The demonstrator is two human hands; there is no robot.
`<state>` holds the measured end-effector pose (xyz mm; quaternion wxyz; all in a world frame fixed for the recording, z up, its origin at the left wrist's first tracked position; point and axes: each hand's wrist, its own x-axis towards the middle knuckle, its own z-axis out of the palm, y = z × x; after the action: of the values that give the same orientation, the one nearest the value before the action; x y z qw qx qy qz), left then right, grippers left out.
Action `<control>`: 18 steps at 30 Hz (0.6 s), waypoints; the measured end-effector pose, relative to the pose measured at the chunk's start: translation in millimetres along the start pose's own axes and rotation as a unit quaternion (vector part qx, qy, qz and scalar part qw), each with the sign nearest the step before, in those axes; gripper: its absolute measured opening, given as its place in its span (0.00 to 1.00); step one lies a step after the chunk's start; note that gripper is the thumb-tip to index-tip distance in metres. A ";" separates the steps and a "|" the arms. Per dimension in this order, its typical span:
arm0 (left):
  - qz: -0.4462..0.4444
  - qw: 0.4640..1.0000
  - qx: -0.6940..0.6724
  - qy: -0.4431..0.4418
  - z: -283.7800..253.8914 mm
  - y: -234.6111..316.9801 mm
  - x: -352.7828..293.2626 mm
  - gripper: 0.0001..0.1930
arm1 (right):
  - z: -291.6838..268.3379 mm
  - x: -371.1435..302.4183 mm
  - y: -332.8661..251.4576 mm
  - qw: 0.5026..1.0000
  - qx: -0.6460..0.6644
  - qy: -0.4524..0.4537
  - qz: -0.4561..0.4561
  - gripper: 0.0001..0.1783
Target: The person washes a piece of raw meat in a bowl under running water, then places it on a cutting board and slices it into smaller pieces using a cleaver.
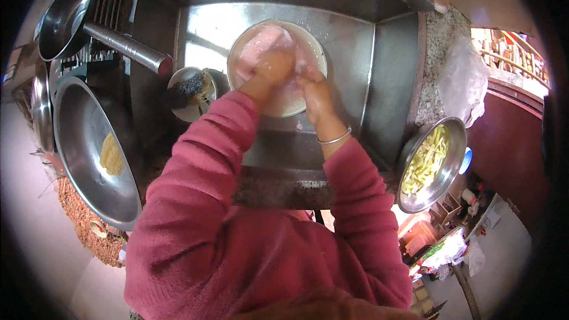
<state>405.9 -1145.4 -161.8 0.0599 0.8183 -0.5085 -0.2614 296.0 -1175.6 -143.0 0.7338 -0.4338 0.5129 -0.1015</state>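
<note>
Pink sleeves lie nearest the camera, both arms reaching forward over the sink's front edge. Left hand: bent down onto a pale pink piece; its fingertips are hidden, so whether it grips or merely presses cannot be told. Right hand: fingers curled at the right side of the round bowl; whether they hold the rim or part of the piece cannot be told. Its wrist carries a bracelet.

Item under handling: the pale pink piece, lying in cloudy liquid inside the bowl, mostly left of and beyond the left hand. Appearance suggests raw meat, not confirmed. Judged soft, pliable, slippery when wet, and of modest weight; not brittle. Best hold: whole palm and fingers around the thicker mass, rather than a pinch at an edge.

Outward: the bowl sits in a steel sink. Left of it, also within the sink, a small pale dish bears a dark scouring pad. A frying pan extends its handle over the sink's left side. Nearer, a large steel basin contains a yellowish heap. At right, a steel bowl holds pale green strips; beyond it, a clear plastic bag lies against the speckled counter.
</note>
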 end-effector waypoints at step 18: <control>0.032 0.997 0.076 -0.007 0.7 -18.3 3.8 0.18 | -5.3 26.1 3.0 0.989 0.139 -0.043 0.039 0.25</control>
<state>421.5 -1139.9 -170.5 0.0021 0.8017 -0.5535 -0.2255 302.5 -1192.1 -163.2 0.8118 -0.3114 0.4781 -0.1242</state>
